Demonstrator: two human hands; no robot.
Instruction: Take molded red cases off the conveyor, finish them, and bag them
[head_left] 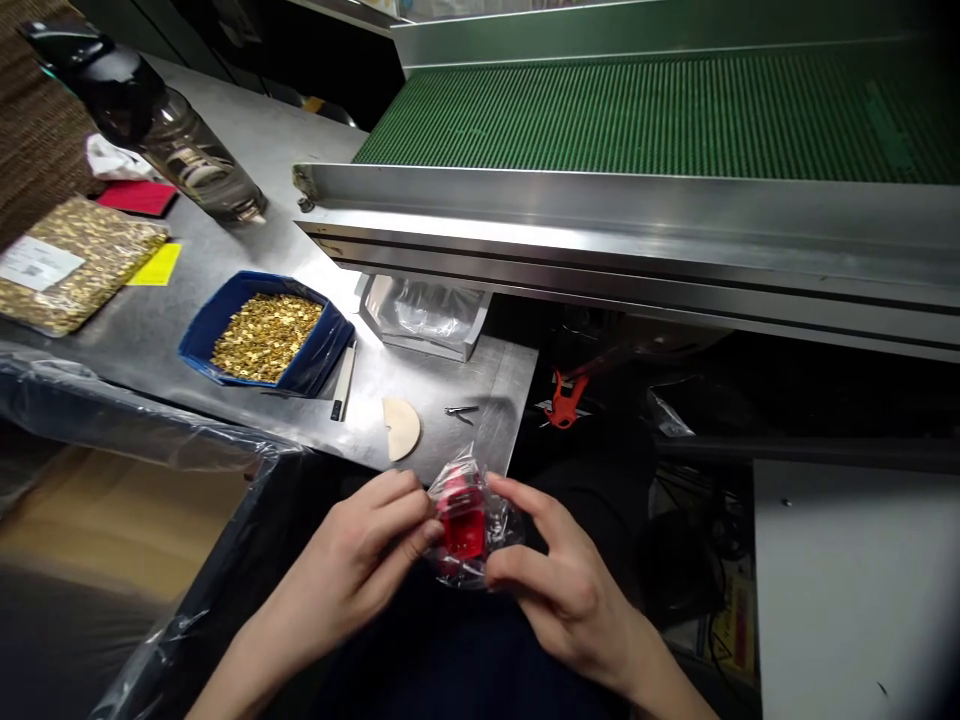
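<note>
A small clear plastic bag (501,524) with a red plastic part (465,533) in it is held between my hands, just off the table's near edge. My left hand (373,540) pinches the bag's left side, thumb and fingers pressed together. On the other side, my right hand (559,575) grips the bag, its index finger at the upper edge and its thumb lower down. Beyond the bag, a cream half-round disc (403,430) and nail clippers (462,411) lie on the metal table (491,385). The red part's underside is hidden.
A blue bin (202,345) of small brass pieces stands beside a utility knife (344,383). Behind are a grey tray (427,348) of clear bags, a bottle (199,160) and a bag of brass pieces (82,255). A green conveyor belt (637,115) runs across the back.
</note>
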